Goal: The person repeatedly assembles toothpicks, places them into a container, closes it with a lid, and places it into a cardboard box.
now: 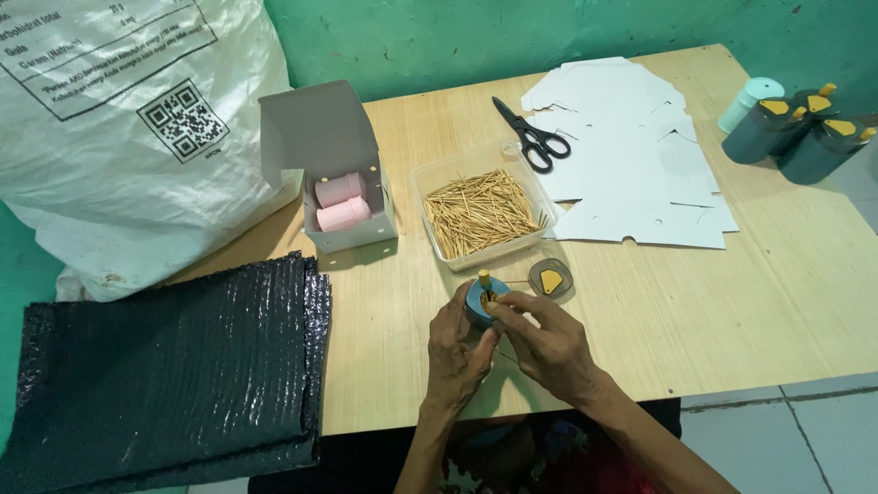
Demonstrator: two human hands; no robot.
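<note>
Small round teal plastic container (482,302) being gripped from the left by left hand (455,352), right hand (544,343) fingertips being pinched together at its open top, clear tray of wooden toothpicks (482,212) lying just beyond.

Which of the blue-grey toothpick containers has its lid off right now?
The one held in both hands at the table's near edge; its lid lies beside it. The far-right containers are capped.

From my feed the scene looks evenly and fairly brightly lit, with soft light that seems to come from above. Shadows are short and faint: a small one lies under the open grey box (329,165) and another beneath the hands. The black plastic sheets (174,366) throw back many small glints. The white sack (119,119) is close to washed out. Straight table edges (777,302) bow slightly toward the corners. Focus holds well everywhere; the toothpicks (480,212) stay crisp.
</note>
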